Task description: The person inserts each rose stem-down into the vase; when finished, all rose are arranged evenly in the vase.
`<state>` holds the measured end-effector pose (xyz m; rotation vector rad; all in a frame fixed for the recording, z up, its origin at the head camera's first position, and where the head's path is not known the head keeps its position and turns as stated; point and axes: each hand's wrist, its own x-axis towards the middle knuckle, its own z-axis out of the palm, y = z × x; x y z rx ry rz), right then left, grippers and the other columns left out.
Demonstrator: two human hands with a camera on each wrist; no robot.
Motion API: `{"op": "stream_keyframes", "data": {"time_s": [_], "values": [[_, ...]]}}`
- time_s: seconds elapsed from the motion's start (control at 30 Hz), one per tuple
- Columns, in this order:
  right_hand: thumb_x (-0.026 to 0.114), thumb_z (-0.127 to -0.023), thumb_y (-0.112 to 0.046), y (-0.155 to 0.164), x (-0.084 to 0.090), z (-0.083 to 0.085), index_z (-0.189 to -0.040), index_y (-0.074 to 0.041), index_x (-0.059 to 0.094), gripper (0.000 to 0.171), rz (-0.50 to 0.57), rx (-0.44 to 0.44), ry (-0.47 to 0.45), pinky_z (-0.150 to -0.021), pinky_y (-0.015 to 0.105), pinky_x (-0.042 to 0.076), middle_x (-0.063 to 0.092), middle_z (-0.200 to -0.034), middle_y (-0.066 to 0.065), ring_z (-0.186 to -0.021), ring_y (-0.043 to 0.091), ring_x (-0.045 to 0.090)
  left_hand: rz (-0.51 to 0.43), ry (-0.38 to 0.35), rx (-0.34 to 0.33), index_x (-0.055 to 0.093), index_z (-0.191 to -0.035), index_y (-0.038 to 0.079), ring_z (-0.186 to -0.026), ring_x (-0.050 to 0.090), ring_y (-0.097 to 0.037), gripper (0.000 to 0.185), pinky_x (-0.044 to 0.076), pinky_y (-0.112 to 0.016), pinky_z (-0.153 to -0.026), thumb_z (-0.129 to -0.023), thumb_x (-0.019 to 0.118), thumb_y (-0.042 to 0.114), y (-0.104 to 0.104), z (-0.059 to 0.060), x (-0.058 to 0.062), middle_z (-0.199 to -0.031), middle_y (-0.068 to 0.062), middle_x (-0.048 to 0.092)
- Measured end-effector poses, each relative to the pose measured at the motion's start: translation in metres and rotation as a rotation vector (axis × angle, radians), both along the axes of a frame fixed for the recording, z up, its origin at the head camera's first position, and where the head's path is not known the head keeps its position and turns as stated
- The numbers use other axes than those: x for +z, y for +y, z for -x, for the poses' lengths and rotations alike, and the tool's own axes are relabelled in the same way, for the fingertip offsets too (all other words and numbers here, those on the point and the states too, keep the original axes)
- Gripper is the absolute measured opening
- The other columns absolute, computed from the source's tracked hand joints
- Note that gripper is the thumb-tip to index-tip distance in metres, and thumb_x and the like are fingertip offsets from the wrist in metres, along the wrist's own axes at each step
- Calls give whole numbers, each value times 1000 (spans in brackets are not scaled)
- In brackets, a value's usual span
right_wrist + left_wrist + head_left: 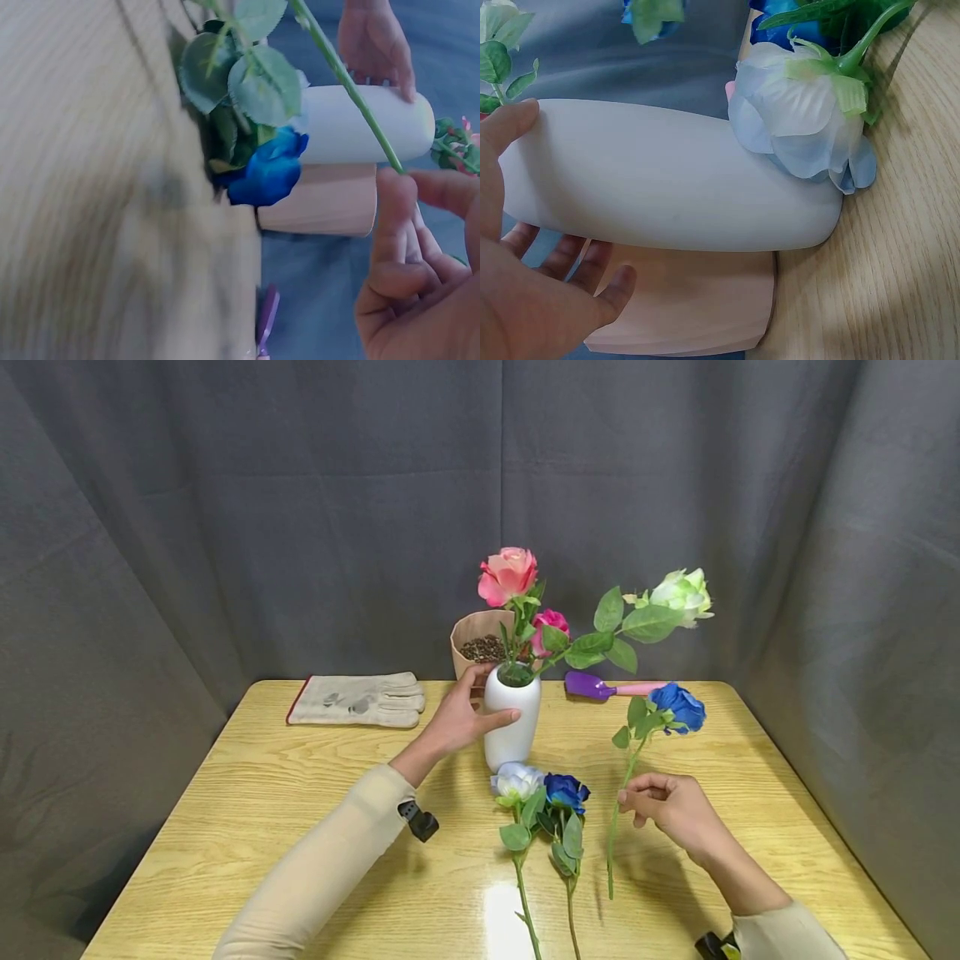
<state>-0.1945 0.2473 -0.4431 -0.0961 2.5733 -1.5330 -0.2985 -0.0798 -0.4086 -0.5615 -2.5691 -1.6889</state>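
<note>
The left hand [457,718] curls around the white vase [512,718], thumb on the near side and fingers wrapped behind its upper part; the left wrist view shows the thumb [506,124] lying along the vase's wall [667,187] and the fingers [592,277] curved on the other side. The vase stands upright near the middle of the wooden table [262,793] and holds a pink rose [507,573], a smaller magenta rose [550,623] and a pale green rose [681,592] that leans far out to the right. The right hand [671,806] pinches the green stem of a blue rose [677,706] between thumb and fingertips, with the bloom raised above and beyond the hand and the stem's end slanting down toward the near table edge; the right wrist view shows the fingertips [397,195] closed on that stem [352,90]. This held rose is to the right of the vase, well apart from the left hand. Between the two hands, just in front of the vase, a pale blue rose [516,781] and a dark blue rose [566,792] lie on the table side by side, blooms toward the vase. Behind the vase are a brown pot of soil [480,639], a purple trowel [600,687] with a pink handle, and, at the far left, a grey work glove [356,699].
</note>
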Motion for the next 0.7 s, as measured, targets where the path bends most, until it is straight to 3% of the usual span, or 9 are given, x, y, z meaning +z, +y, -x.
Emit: {"op": "stream_keyframes", "data": {"time_s": [0.23, 0.43, 0.7], "values": [[71, -93, -33, -10, 9, 5, -106, -1, 69, 34, 81, -95, 75, -48, 25, 38, 73, -76, -5, -65, 16, 65, -6, -3, -4, 35, -151, 18, -125, 53, -28, 81, 47, -49, -104, -84, 79, 35, 0, 0, 0, -137, -9, 52], [72, -93, -31, -18, 16, 8, -104, -2, 68, 32, 145, -141, 115, -56, 26, 44, 71, -74, -12, -66, 14, 65, -6, -2, -5, 34, -151, 17, -124, 53, -28, 83, 47, -49, -103, -84, 79, 36, 0, 1, 0, -136, -8, 52], [72, -93, -26, -31, 26, 14, -95, -10, 67, 17, 272, -216, 189, -45, 22, 35, 69, -69, -15, -56, 7, 58, -2, -2, -5, 35, -151, 18, -124, 53, -27, 82, 47, -48, -103, -84, 79, 37, -1, 1, 0, -136, -8, 52]]}}
